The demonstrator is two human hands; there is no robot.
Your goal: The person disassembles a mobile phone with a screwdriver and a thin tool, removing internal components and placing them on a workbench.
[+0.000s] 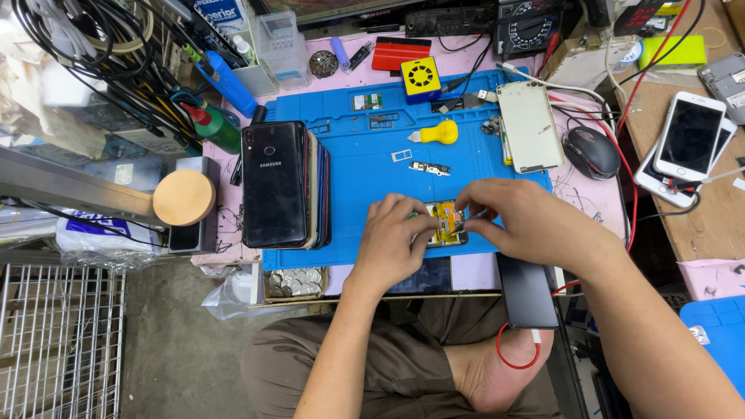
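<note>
An opened phone (445,225) with yellow tape or flex over its insides lies near the front edge of a blue work mat (365,167). My left hand (396,237) rests on the phone's left side and holds it down. My right hand (516,221) comes in from the right, fingertips pinched over the phone's upper part, with a thin tool tip just showing. What the fingers pinch is too small to tell for sure.
A stack of phones (283,185) lies at the mat's left. A yellow bulb-handled tool (438,133), small parts (429,167) and a white phone back (530,126) lie farther back. A mouse (591,151), more phones (687,140), a coin tray (295,283) and a dark phone (526,291) surround it.
</note>
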